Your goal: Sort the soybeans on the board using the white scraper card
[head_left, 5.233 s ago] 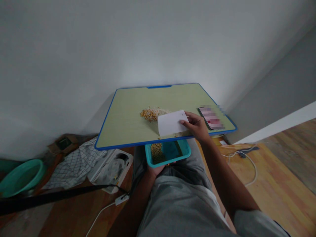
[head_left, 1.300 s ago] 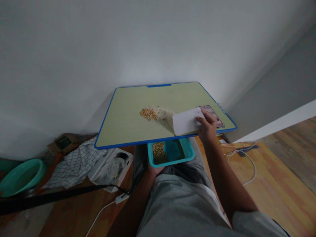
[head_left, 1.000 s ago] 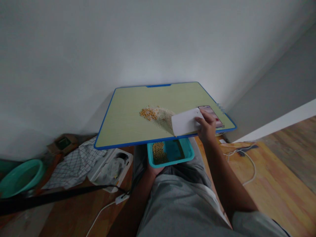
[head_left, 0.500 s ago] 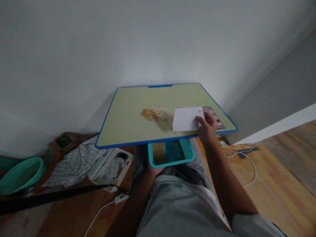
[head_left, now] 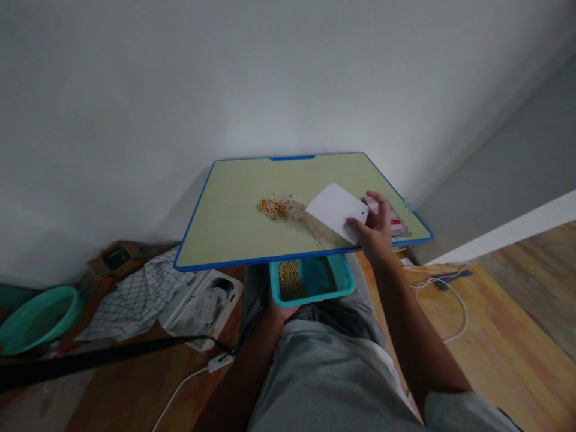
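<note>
Between the thumb and fingers of my right hand (head_left: pixel 374 228) is a white card (head_left: pixel 335 210) with a small hole near one corner. It is held slantwise over the right part of the small table (head_left: pixel 234 186). Left of the card lies a pile of yellow beans (head_left: pixel 271 208), with fine pale grains (head_left: pixel 317 231) trailing toward the near edge. Below that edge my left hand (head_left: pixel 284 311) holds a turquoise plastic tray (head_left: pixel 330 296) from beneath, most of its fingers hidden. Beans (head_left: pixel 290 279) lie in the tray's left part, and darker small grains along its right side.
A phone-like flat object (head_left: pixel 393 222) lies at the table's right end. On the floor to the left are a green basin (head_left: pixel 42 318), a checked cloth (head_left: pixel 135 294), an open white box (head_left: pixel 209 303) and a power strip (head_left: pixel 220 361). A white cable (head_left: pixel 463 312) curls at right.
My right hand has turned the white card, its far edge swinging up and its near corner down. More pale grains now show spread toward the near edge. The tray stays in place.
</note>
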Tool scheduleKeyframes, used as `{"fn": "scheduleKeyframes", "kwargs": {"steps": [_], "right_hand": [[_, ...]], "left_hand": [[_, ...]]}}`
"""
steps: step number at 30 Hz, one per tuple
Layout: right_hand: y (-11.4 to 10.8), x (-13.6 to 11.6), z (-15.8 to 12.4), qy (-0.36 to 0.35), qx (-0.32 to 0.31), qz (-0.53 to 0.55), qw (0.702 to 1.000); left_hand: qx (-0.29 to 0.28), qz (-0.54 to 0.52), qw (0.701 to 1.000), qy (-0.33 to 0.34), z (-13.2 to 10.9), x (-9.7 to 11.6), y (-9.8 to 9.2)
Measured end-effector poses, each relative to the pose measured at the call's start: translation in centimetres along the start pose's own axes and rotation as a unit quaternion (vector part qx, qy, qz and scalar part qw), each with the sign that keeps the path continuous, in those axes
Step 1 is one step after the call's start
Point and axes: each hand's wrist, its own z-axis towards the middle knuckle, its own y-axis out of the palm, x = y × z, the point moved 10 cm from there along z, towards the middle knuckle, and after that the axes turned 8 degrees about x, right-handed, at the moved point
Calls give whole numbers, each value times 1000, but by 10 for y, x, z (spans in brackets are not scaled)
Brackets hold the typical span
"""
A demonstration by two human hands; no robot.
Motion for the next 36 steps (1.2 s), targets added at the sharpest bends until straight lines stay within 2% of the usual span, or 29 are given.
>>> {"fn": "scheduleKeyframes", "kwargs": {"steps": [4,8,13,16,19,25,31,36], "right_hand": [[8,-9,-2,-10,-24,-55,998],[22,-12,-13,14,-49,-54,997],[47,-16,-43,45,-120,-106,986],[61,-23,-58,29,-172,-145,974],[69,-25,-66,13,-200,-181,963],[64,-21,-67,3,-198,-233,952],[48,-28,-64,1,-177,-251,952],[28,-30,-60,1,-154,-269,951]], "left_hand": [[2,8,1000,5,-1,0,-1],[9,11,1000,12,-1,1,0],[-3,6,999,41,1,7,17],[-9,1,999,49,2,9,27],[-11,-1,999,54,3,9,28],[18,15,998,65,4,10,16],[-7,23,999,27,4,1,24],[-10,13,1000,18,2,0,15]]}}
